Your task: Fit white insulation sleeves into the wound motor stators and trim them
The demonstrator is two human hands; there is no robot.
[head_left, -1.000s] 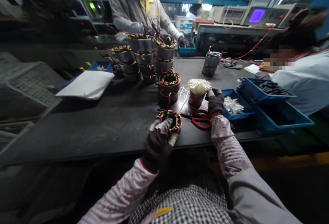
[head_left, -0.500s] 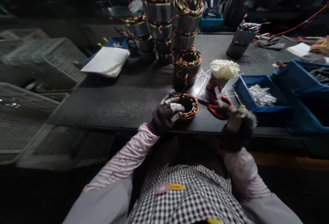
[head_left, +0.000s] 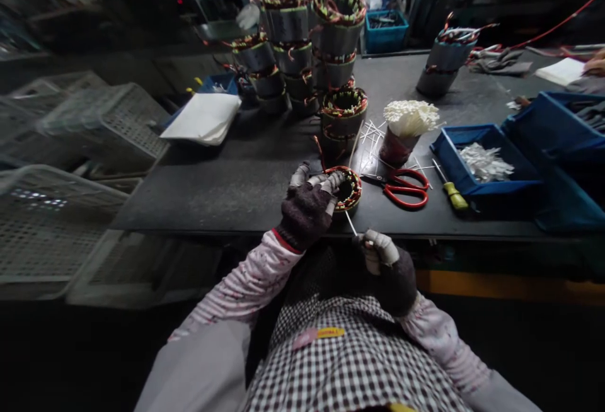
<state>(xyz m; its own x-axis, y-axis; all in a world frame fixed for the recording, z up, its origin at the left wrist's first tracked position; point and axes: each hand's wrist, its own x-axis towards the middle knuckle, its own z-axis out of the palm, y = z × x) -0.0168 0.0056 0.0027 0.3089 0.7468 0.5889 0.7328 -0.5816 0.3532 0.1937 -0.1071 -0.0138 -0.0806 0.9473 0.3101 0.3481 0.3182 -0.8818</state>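
Observation:
A ring-shaped motor stator with red and yellow-green windings sits near the table's front edge. My left hand, in a dark glove with taped fingers, is closed on its left side, fingers over the rim. A thin white cable tie runs from the stator's front down to my right hand, which pinches its end just past the table edge. Behind the stator a pale strand stands up; whether it is the same tie I cannot tell. Red-handled scissors lie to the right, beside a yellow-handled screwdriver.
Stacked stators stand behind. A cup holds many white ties, with cut pieces scattered round it. Blue bins line the right; a white pad lies left. White crates stand beside the table. Another person's glove shows at the back.
My right hand has moved left and down from over the scissors and screwdriver, and now pinches the tie at the stator's front. My left hand stays on the stator.

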